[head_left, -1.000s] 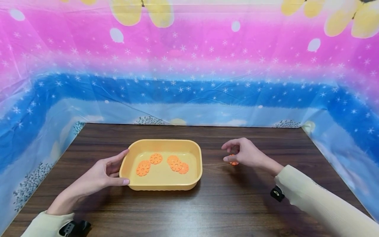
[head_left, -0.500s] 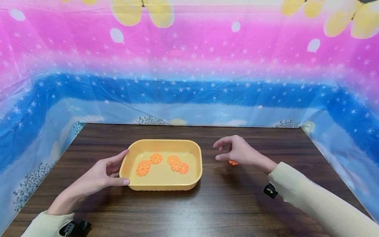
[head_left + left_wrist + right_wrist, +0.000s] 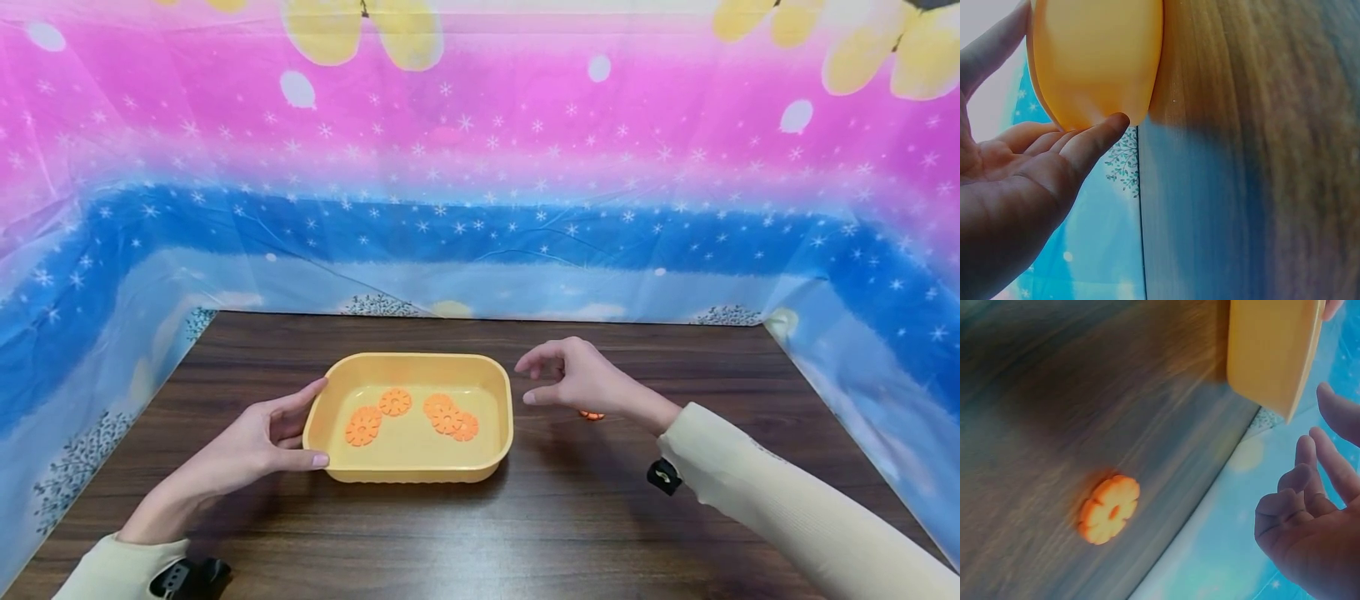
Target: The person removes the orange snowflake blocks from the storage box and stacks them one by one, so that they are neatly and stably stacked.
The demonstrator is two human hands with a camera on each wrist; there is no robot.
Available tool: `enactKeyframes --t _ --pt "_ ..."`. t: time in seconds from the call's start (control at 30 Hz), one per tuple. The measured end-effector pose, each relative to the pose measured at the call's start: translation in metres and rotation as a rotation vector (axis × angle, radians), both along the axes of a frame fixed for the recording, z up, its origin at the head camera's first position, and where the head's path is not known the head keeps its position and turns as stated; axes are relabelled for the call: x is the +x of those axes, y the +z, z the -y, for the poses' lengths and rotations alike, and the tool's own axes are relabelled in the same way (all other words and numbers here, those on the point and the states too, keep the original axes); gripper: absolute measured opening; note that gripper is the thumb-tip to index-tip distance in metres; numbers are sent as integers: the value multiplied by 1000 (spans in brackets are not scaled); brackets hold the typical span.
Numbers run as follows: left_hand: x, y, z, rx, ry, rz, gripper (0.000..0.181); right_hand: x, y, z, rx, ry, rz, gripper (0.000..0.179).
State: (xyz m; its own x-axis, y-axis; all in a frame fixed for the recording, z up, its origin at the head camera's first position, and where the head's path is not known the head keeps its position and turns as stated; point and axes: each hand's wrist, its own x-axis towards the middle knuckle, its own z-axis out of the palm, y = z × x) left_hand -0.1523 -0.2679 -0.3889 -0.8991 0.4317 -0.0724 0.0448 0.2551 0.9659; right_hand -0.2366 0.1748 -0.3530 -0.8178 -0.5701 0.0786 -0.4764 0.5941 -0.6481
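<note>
A yellow tub (image 3: 412, 475) stands on the table. My left hand (image 3: 251, 442) grips its left end, thumb at the near corner and fingers along the side; the left wrist view shows the hand spanning that end of the tub (image 3: 1094, 69). Inside lie several orange flower-shaped slices, like carrot slices: one pair (image 3: 363, 426), partly apart from it a single slice (image 3: 395, 402), and an overlapping row (image 3: 447, 419). My right hand (image 3: 585, 379) hovers just right of the tub, fingers loosely bent around nothing. Another orange slice (image 3: 1109, 509) lies on the table below the right wrist, partly hidden in the head view.
The dark wood-grain table (image 3: 480, 533) reaches back to a patterned cloth (image 3: 480, 200), which hangs behind it and along both sides. Black camera mounts (image 3: 663, 477) sit on the wrists, over pale sleeves.
My right hand has moved left from above the loose slice to close beside the tub, leaving the slice on the table. The left hand and the tub have stayed put.
</note>
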Motion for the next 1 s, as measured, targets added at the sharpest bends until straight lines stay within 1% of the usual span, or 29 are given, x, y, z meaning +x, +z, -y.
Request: enactKeyframes --t 0.2,0.33,0.57,0.7,0.9,1.0 --pt "-1 1 0 2 -5 0 105 -4 4 17 1 74 -40 35" --pt "-1 0 0 19 -11 4 105 -5 7 32 6 123 -42 36" --pt "0 0 0 29 -12 12 105 -7 7 57 40 194 -7 35" --pt "0 1 0 21 -11 10 105 -8 5 69 69 232 22 35" --pt "0 2 -1 8 -9 2 104 -12 0 81 99 313 53 39" --pt "0 2 0 6 -8 0 104 -15 -3 87 112 334 69 39"
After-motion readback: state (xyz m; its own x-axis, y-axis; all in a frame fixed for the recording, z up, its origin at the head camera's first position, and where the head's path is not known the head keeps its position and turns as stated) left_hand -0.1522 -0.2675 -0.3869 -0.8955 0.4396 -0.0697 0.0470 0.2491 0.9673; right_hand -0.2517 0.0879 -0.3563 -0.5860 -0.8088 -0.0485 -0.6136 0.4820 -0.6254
